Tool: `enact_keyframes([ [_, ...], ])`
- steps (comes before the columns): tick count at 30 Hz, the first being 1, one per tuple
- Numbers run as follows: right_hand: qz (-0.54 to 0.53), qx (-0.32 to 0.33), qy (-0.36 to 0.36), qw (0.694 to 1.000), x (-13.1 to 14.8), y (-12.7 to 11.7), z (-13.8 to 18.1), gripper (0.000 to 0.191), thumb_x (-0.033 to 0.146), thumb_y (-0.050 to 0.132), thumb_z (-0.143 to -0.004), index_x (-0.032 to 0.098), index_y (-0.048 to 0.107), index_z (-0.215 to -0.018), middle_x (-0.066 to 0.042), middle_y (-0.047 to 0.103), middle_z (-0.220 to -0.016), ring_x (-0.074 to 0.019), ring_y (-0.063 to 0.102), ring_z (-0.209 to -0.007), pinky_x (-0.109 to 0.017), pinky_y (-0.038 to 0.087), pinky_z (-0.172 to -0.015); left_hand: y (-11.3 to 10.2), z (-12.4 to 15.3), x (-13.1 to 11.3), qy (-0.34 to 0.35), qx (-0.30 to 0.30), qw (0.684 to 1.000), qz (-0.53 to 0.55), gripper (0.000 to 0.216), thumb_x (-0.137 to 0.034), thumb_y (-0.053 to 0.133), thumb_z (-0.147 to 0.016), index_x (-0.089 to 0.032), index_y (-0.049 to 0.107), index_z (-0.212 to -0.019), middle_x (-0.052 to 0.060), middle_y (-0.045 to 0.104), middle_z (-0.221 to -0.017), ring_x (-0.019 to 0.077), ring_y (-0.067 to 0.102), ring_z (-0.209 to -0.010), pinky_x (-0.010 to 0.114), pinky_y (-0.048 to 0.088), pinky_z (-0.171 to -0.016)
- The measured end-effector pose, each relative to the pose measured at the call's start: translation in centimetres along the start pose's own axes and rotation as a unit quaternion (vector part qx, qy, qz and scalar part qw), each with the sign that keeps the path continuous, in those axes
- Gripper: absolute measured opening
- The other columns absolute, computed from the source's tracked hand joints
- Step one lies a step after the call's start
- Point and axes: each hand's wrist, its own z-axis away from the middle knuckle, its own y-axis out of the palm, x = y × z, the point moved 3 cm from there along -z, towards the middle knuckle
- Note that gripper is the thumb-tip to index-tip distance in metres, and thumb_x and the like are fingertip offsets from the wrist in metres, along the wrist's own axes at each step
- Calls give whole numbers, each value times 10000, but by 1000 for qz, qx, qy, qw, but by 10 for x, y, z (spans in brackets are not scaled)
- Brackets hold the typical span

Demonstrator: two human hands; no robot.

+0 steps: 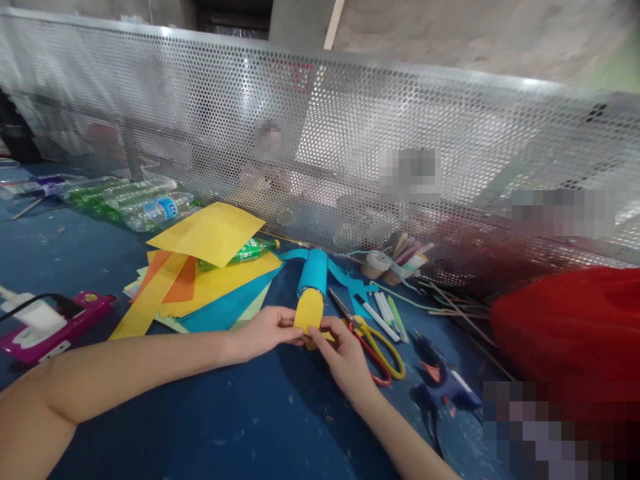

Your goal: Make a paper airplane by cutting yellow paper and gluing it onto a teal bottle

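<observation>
Both hands hold one small yellow paper piece (309, 311) with a rounded top, low over the blue table. My left hand (275, 327) pinches its left edge, and my right hand (343, 350) grips its lower right edge between thumb and fingers. Just beyond the paper lies a blue paper-wrapped cylinder (314, 270), with blue paper strips (350, 283) stretching out beside it. Scissors (375, 343) with one red and one yellow handle rest right by my right hand. Whether the yellow piece touches the cylinder I cannot tell.
Coloured paper sheets (210, 233) pile up at left, around a green bottle (255, 249). Several plastic bottles (160, 208) lie farther back. A purple power strip (85, 320) is at far left. Markers (385, 313) and a blue glue gun (445, 380) lie right, near a person's red sleeve (565, 327). A perforated metal screen (320, 133) stands behind.
</observation>
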Motion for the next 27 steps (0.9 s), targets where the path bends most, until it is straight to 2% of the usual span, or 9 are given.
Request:
enact_keyframes([
  [5, -6, -1, 13, 1000, 0, 1, 0, 360, 564, 605, -765, 206, 593, -805, -38, 597, -777, -193, 588, -713, -309, 520, -640, -1, 1, -2, -11, -12, 1000, -7, 426, -414, 680, -752, -90, 667, -1029, 138, 693, -1013, 216, 655, -934, 373, 492, -887],
  [10, -18, 2, 16, 1000, -1, 2, 0, 325, 523, 648, -748, 207, 585, -794, -26, 576, -769, -182, 576, -695, -308, 516, -641, -2, 1, 0, -19, -26, 999, -4, 437, -447, 685, -741, -81, 682, -982, 137, 702, -980, 219, 661, -916, 373, 496, -887],
  [27, -31, 13, 25, 999, -4, 2, 0, 348, 560, 609, -768, 214, 576, -780, -17, 569, -730, -167, 566, -624, -305, 512, -600, -2, 0, 3, -10, -14, 1000, -11, 335, -417, 681, -744, -121, 695, -901, 86, 709, -954, 201, 652, -922, 349, 487, -883],
])
